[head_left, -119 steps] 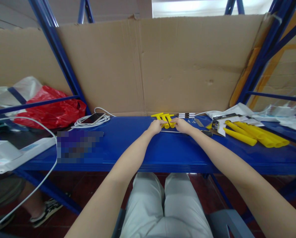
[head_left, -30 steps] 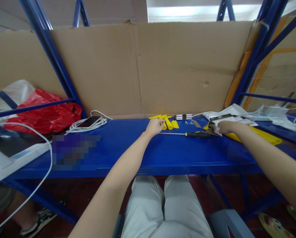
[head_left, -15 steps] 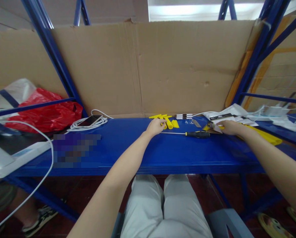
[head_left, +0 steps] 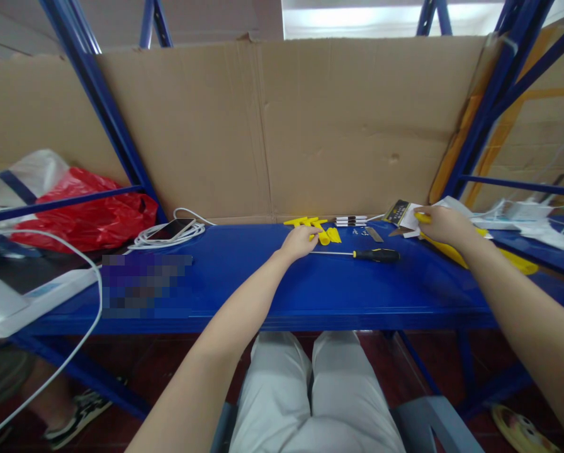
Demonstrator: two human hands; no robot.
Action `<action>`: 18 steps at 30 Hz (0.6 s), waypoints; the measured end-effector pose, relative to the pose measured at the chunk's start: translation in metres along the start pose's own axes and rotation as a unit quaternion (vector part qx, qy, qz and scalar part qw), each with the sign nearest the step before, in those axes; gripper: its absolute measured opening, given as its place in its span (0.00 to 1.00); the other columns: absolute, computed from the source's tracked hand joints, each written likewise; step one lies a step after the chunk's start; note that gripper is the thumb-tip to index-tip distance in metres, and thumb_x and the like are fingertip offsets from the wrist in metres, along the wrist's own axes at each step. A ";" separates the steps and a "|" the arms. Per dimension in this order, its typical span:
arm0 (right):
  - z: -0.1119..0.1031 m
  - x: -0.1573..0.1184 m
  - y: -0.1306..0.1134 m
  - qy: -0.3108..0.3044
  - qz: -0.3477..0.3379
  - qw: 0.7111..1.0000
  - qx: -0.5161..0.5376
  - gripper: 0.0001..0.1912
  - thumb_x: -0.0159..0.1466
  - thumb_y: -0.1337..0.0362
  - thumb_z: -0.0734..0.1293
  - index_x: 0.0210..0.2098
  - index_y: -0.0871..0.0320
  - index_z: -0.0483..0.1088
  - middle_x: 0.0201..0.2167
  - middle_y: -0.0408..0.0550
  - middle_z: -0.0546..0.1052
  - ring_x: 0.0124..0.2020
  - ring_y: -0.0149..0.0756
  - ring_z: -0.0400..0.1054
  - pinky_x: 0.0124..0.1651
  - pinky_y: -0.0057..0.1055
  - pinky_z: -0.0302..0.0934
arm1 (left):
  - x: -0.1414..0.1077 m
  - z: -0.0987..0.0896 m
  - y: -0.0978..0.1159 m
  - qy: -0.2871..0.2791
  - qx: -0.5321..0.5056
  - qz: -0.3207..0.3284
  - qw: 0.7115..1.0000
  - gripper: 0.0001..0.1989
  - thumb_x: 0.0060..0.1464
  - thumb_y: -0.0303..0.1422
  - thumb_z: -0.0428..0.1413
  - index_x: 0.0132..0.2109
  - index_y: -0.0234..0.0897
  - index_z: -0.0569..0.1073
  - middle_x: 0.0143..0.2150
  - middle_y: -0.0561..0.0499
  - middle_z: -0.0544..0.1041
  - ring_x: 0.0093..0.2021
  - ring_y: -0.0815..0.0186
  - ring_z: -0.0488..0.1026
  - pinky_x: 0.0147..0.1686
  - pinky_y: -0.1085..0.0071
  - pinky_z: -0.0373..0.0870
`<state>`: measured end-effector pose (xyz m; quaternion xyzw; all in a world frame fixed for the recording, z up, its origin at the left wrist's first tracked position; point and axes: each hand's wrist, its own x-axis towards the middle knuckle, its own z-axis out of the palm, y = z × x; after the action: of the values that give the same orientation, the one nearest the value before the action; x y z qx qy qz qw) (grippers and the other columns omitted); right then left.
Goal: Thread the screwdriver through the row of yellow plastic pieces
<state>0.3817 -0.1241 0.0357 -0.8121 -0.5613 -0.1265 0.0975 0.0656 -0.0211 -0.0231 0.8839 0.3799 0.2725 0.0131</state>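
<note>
My left hand (head_left: 301, 243) rests on the table with its fingertips pinched at a small yellow plastic piece (head_left: 313, 238). Right beside it lie more yellow plastic pieces (head_left: 332, 235), and behind it some yellow T-shaped parts (head_left: 305, 221). A screwdriver (head_left: 376, 255) with a black and yellow handle lies in front, its shaft pointing at my left hand. At the right, my right hand (head_left: 445, 226) is closed on a small yellow piece (head_left: 422, 218), mostly covered by the fingers. Next to those fingers is a black and white printed card package (head_left: 399, 212).
Small white-and-black sticks (head_left: 350, 221) and a flat metal blade (head_left: 374, 234) lie near the cardboard wall (head_left: 338, 126). A long yellow item (head_left: 508, 261) sits under my right forearm. Coiled white cable (head_left: 169, 239) and a red bag (head_left: 93, 207) are at left.
My right hand has risen slightly and moved away from the card package, which now lies farther back and tilted differently. A yellow piece shows in its fingers. My left hand has barely moved.
</note>
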 end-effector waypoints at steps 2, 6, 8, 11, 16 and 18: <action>0.004 0.001 -0.011 0.039 -0.020 0.998 0.041 0.28 0.64 0.70 0.60 0.63 0.63 0.70 0.56 0.68 0.76 0.56 0.55 0.72 0.53 0.42 0.64 | 0.001 0.004 0.001 0.013 -0.004 0.036 0.999 0.17 0.60 0.26 0.52 0.52 0.38 0.81 0.54 0.47 0.82 0.56 0.58 0.78 0.61 0.56 0.70; 0.016 0.012 -0.042 0.129 -0.072 0.979 0.137 0.30 0.61 0.67 0.64 0.63 0.61 0.70 0.53 0.62 0.79 0.52 0.53 0.74 0.52 0.43 0.67 | 0.002 0.013 0.004 0.053 -0.012 0.102 0.993 0.17 0.59 0.27 0.54 0.54 0.36 0.78 0.58 0.42 0.79 0.60 0.57 0.74 0.64 0.54 0.66; 0.020 0.017 -0.062 0.142 -0.097 0.969 0.176 0.30 0.61 0.66 0.64 0.63 0.61 0.69 0.52 0.60 0.80 0.51 0.53 0.75 0.52 0.43 0.67 | 0.000 0.016 0.007 0.072 -0.014 0.121 0.990 0.20 0.60 0.30 0.55 0.59 0.37 0.75 0.62 0.42 0.76 0.63 0.56 0.71 0.66 0.54 0.63; 0.019 0.022 -0.095 0.147 -0.139 0.955 0.218 0.31 0.59 0.67 0.64 0.63 0.59 0.69 0.51 0.58 0.80 0.51 0.52 0.75 0.52 0.43 0.68 | -0.002 0.015 0.013 0.089 -0.015 0.122 0.989 0.22 0.61 0.37 0.56 0.61 0.38 0.73 0.62 0.41 0.75 0.64 0.54 0.70 0.65 0.53 0.63; 0.016 0.023 -0.141 0.143 -0.170 0.936 0.272 0.32 0.57 0.69 0.64 0.62 0.59 0.69 0.53 0.58 0.79 0.52 0.53 0.74 0.53 0.45 0.68 | -0.004 0.007 0.023 0.126 -0.036 0.070 0.989 0.19 0.66 0.42 0.50 0.56 0.39 0.75 0.57 0.44 0.79 0.59 0.56 0.73 0.63 0.55 0.61; 0.021 0.022 -0.151 0.153 -0.175 0.925 0.300 0.32 0.57 0.69 0.63 0.62 0.60 0.68 0.53 0.58 0.79 0.52 0.53 0.74 0.54 0.47 0.68 | -0.004 0.005 0.023 0.136 -0.048 0.043 0.989 0.17 0.67 0.41 0.48 0.52 0.39 0.76 0.52 0.45 0.81 0.56 0.57 0.74 0.61 0.57 0.62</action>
<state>0.2503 -0.0454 0.0248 -0.6045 -0.6844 -0.0901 0.3975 0.0813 -0.0394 -0.0234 0.8526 0.3264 0.4081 -0.0079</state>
